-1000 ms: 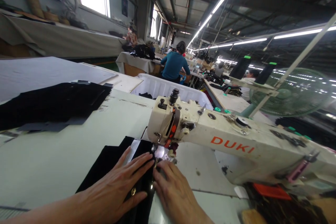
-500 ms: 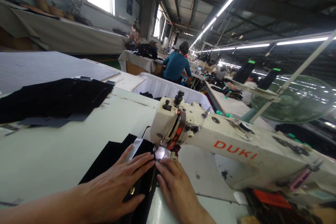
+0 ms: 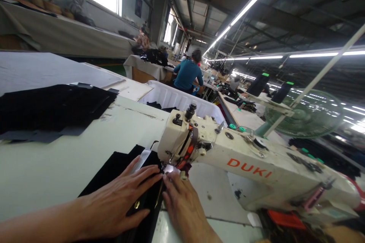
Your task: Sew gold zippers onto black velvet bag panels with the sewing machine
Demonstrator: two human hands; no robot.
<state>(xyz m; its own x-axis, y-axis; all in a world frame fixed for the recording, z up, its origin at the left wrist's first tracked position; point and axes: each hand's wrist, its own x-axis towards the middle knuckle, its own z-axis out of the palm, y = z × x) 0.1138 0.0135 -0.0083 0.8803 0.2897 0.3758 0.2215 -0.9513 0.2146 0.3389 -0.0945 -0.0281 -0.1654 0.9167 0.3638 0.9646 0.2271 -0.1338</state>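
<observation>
Under the head of a white sewing machine [image 3: 216,140] marked DUKI lies a black fabric piece [image 3: 99,176] with a shiny light strip [image 3: 142,158] across it. My left hand [image 3: 119,197] rests flat on this fabric, fingers spread, their tips close to the lit needle area [image 3: 171,168]. From the other side, my right hand [image 3: 185,201] lies low along the fabric's right edge, fingers extended and fingertips beside the presser foot. The needle itself is hidden. Small gold-coloured spots show on the fabric between my hands.
A stack of black fabric pieces [image 3: 57,108] lies on the table at left. Behind the machine stands a white plastic bin [image 3: 182,97] with dark cloth. Pink-handled snips [image 3: 315,197] rest by the machine arm. Thread cones and a green fan [image 3: 305,114] stand right; people work farther back.
The whole view has shifted slightly, so the machine and hands appear a little farther left. Both hands keep nearly the same place on the fabric beside the needle area.
</observation>
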